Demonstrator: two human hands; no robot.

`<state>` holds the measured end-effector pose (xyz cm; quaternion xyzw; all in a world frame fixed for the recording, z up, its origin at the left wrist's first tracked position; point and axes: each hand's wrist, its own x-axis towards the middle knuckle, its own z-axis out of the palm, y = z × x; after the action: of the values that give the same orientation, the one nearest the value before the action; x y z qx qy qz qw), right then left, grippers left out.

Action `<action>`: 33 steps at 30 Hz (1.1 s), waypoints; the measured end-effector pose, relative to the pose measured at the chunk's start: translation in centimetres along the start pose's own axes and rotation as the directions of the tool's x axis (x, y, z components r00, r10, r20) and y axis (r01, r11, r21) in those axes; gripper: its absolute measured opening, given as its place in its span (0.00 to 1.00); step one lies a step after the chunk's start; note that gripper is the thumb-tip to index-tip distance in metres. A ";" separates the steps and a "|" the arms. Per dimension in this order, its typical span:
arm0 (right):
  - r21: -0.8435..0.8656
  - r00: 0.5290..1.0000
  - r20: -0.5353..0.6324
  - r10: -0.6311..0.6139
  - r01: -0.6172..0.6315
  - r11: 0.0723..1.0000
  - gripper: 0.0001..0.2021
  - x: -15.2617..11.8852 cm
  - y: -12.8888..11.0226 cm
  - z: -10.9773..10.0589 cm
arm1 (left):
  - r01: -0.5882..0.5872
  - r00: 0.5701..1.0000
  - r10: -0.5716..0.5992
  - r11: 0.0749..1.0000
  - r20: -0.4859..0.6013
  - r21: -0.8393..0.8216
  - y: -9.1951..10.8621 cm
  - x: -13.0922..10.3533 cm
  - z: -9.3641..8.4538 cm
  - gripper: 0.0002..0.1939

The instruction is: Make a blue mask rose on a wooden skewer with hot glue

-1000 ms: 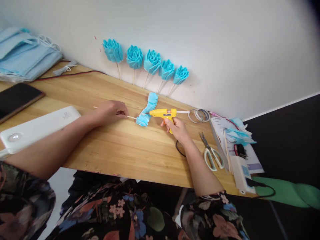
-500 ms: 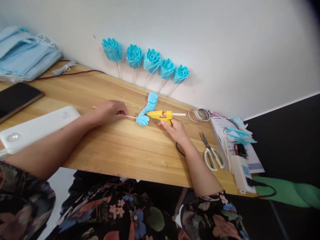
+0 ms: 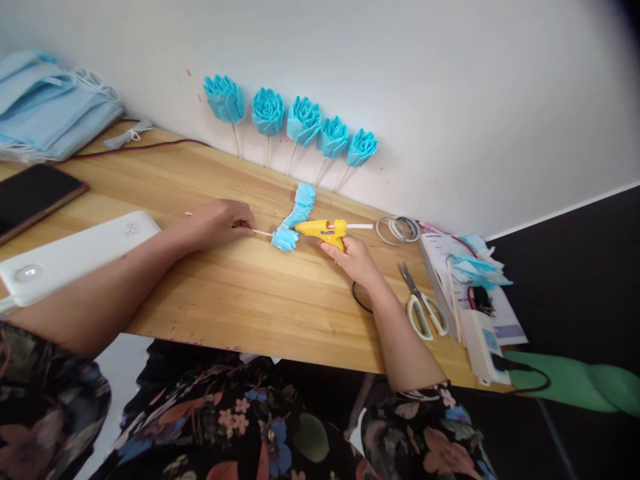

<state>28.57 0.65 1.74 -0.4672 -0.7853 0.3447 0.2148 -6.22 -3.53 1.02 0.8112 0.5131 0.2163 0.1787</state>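
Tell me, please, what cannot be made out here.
All in the head view:
- Middle of the stick: hidden by the left hand
- Glue gun trigger: behind the right hand
- Phone: cut off by left edge
- Wording on printed paper: too small
- Whether nozzle touches blue strip: too small

There are two hands, the left hand with one thin stick and the right hand with one yellow glue gun. One blue frilly strip is between them. Past the hands are five blue flowers on five sticks. Left of the left hand are one phone, one white box and one pile of masks, too squished to count. Right of the right hand is one pair of scissors.
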 end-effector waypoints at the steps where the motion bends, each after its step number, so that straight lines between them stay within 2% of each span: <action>1: 0.011 1.000 0.009 0.002 -0.002 1.000 0.22 0.0 0.0 0.0 | 0.003 1.000 -0.003 1.000 0.001 0.000 0.0 0.0 0.0 0.15; 6: 0.042 0.999 0.004 0.040 -0.041 0.998 0.25 -0.1 -0.2 -0.6 | 0.013 1.000 -0.013 1.000 0.010 0.000 0.3 0.0 -0.1 0.15; 13: 0.183 0.996 -0.017 0.087 -0.082 0.980 0.23 -0.3 -0.5 -0.5 | 0.005 1.000 -0.005 1.000 0.006 0.023 0.3 0.0 -0.1 0.14; 20: 0.041 0.999 -0.002 0.037 -0.037 0.998 0.22 -0.1 -0.3 0.0 | 0.009 1.000 -0.009 1.000 0.014 0.014 0.2 0.0 -0.1 0.17; 26: 0.232 0.997 0.025 0.074 -0.078 0.969 0.23 -0.2 -0.2 -0.1 | 0.010 1.000 -0.010 1.000 0.014 0.013 0.0 0.1 0.0 0.16; 31: 0.046 1.000 -0.001 0.010 -0.010 0.999 0.22 -0.2 -0.5 0.0 | 0.010 1.000 -0.011 0.999 0.021 0.031 0.0 0.1 0.0 0.17; 33: 0.032 1.000 -0.006 0.011 -0.011 0.999 0.22 -0.2 -0.5 0.0 | 0.014 1.000 -0.015 1.000 0.019 0.028 0.0 0.1 0.0 0.17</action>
<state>28.35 0.27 2.11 -0.4690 -0.7765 0.3569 0.2228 -6.18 -3.46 1.03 0.8118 0.5202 0.2002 0.1737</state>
